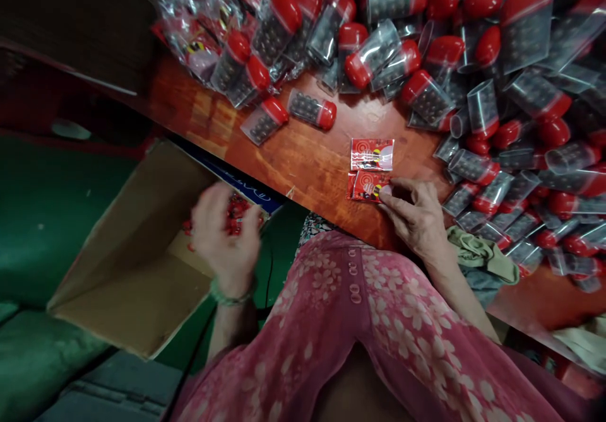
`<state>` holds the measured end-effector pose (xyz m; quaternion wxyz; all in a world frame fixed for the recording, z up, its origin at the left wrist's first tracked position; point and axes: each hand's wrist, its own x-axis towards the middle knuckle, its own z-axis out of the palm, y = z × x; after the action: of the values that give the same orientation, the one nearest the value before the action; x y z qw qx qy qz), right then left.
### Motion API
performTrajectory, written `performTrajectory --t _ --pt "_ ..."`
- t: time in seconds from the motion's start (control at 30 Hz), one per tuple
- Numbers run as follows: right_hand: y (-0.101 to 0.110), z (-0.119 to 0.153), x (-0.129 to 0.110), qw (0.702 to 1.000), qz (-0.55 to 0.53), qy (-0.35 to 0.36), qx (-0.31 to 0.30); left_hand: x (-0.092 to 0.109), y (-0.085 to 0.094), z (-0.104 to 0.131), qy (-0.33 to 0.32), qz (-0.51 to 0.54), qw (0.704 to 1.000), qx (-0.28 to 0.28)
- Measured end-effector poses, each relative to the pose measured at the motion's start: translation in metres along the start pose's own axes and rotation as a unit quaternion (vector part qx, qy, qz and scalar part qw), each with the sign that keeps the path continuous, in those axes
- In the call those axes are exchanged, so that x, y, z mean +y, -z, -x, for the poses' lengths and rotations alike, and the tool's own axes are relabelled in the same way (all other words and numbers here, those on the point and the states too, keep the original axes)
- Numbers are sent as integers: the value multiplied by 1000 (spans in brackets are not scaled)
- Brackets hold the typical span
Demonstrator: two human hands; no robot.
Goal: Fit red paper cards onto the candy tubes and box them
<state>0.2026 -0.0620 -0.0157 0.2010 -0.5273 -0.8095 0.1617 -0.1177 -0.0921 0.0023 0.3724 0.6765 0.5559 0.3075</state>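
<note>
Packets at the table [331, 182] edge: upper packet [372, 154] lies flat; lower packet [367, 186] lies just below it, on top of a further red piece whose left edge shows. What that piece is: cannot tell.

Right hand [419, 217]: thumb and finger closed on the lower packet's right end. Left hand [226, 236]: well apart from the right, over the open box [127, 264]; blurred, thumb and fingers apart, nothing seen gripped. Red pieces [234, 215] lie inside the box.

Jars [312, 108], red-ended with dark balls inside, crowd the far and right parts of the table. Clear bag [199, 24] at far left.

Step in hand, judged: placing or squaring packets with the right hand, left hand busy at the box. Next move, judged: would call for a light fingertip touch, so the upper packet is not nudged, and for the left hand to keep clear of the box rim. Slick wrappers could slide on each other.
</note>
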Motion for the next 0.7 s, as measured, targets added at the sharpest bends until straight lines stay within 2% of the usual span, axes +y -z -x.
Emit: performTrajectory --t 0.17,0.27,0.37,0.5,0.57,0.6,0.7 --pt "-4 -3 -3 998 -53 -1 17 27 -72 -57 -154 -62 984 -72" --pt "-4 -4 -4 997 -74 -14 16 30 -99 -77 -260 -122 954 -82" --pt "8 -7 -1 995 -102 -19 -6 27 -106 -82 -313 -146 937 -58" --pt "38 -31 2 981 -142 -14 -132 21 -103 -76 -326 -145 933 -40" --pt "48 -56 -3 977 -152 6 -150 20 -103 -74 -312 -160 935 -53" --pt "49 -71 -7 980 -143 10 -138 19 -104 -74 -303 -169 936 -60" --pt "33 -124 -27 985 -80 80 -129 20 -105 -76 -297 -172 938 -51"
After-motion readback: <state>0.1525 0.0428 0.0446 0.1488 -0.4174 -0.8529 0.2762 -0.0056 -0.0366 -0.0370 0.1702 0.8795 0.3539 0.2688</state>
